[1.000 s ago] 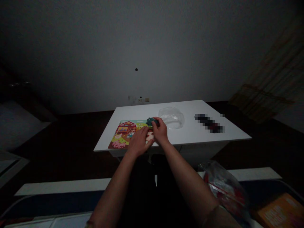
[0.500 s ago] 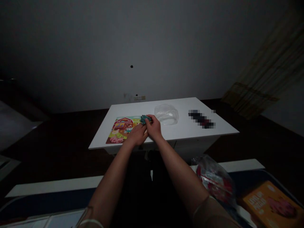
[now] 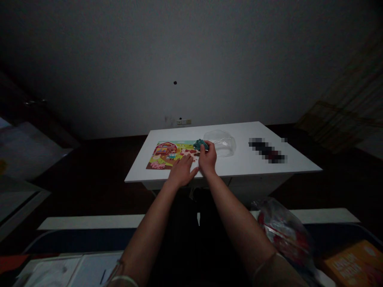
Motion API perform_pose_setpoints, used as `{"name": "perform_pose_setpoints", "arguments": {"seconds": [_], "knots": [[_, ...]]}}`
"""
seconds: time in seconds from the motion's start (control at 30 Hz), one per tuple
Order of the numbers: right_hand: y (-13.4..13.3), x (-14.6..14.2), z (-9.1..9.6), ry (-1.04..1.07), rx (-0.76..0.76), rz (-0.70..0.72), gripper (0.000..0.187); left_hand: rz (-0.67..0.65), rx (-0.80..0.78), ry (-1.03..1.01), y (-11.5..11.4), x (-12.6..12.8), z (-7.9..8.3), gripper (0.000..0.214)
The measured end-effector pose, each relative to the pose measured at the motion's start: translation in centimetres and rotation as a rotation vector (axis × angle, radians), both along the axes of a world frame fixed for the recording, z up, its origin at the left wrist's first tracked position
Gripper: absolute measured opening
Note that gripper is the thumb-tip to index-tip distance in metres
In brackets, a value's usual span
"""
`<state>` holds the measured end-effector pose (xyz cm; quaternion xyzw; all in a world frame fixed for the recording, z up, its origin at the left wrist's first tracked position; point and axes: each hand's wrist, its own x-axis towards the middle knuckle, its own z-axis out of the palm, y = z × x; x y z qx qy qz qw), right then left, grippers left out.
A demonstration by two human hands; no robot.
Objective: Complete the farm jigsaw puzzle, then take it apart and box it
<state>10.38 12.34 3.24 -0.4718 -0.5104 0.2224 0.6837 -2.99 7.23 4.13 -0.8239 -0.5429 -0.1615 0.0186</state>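
Teal piece (image 3: 201,144): in the right hand above the far right corner of the farm board; whether it is one part or a stack, I cannot tell.
Right hand (image 3: 208,157): thumb on the near side, fingers curled round the other side, narrow on the teal piece; the pinch at its right end seems meant to leave the other end uncovered.
Left hand (image 3: 181,170): palm down, fingers extended over the near part of the farm board, gripping nothing that shows; probably steadying it.
Farm board (image 3: 164,158): flat on the table, toward its left edge and near its near edge, likely for easy reach.
Clear plastic (image 3: 221,143): beyond the right hand, nearer the table's far edge, perhaps laid aside to free the front.
Table (image 3: 233,167): bears these, plus a dark pixelated thing (image 3: 266,150) toward its right edge.
Changed: half a second ago the hands met at the teal piece; now they are apart, and the printed cow shows between them.
Unchanged: clear plastic lies in the same place on the table.
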Motion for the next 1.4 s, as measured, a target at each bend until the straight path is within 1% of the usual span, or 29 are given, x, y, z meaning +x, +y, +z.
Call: {"name": "perform_pose_setpoints", "arguments": {"seconds": [0.07,0.13,0.27,0.4,0.5,0.67,0.87,0.97,1.07,1.17,1.27,1.4], "knots": [[-0.1,-0.1,0.2,-0.001,-0.010,0.013,0.031,-0.024,-0.029,-0.012,-0.7,-0.1,-0.7,0.061],[-0.1,0.1,0.4,-0.017,-0.010,0.032,0.032,-0.057,-0.036,-0.031,-1.0,-0.4,-0.9,0.062],[0.1,2.2,0.3,-0.120,0.009,0.104,0.034,-0.109,-0.038,-0.075,-1.3,-0.8,-0.4,0.062],[0.2,5.1,-0.4,-0.250,-0.011,0.232,0.030,-0.083,-0.044,-0.109,-1.4,-0.7,0.2,0.064],[0.2,6.2,-1.1,-0.236,-0.054,0.251,0.027,-0.064,-0.034,-0.100,-1.6,-0.5,0.2,0.063],[0.8,6.1,-1.5,-0.206,-0.120,0.258,0.024,-0.082,-0.030,-0.092,-1.5,-0.3,0.0,0.061],[0.9,5.8,-1.6,-0.257,-0.131,0.314,0.022,-0.055,-0.061,-0.117,-1.9,-0.2,-0.9,0.071],[0.5,5.9,-1.5,-0.285,-0.123,0.356,0.024,-0.045,-0.069,-0.139,-2.3,-0.5,-1.1,0.064],[0.3,5.9,-1.5,-0.306,-0.125,0.382,0.025,-0.078,-0.099,-0.147,-2.5,-1.0,-1.0,0.054],[0.2,5.9,-1.4,-0.288,-0.142,0.387,0.026,-0.101,-0.122,-0.134,-2.6,-1.3,-0.8,0.049],[0.1,5.9,-1.2,-0.293,-0.138,0.374,0.026,-0.109,-0.125,-0.110,-2.7,-1.3,-0.8,0.044],[0.2,5.9,-1.2,-0.310,-0.124,0.320,0.024,-0.113,-0.126,-0.100,-3.0,-1.1,-0.7,0.041]]}}
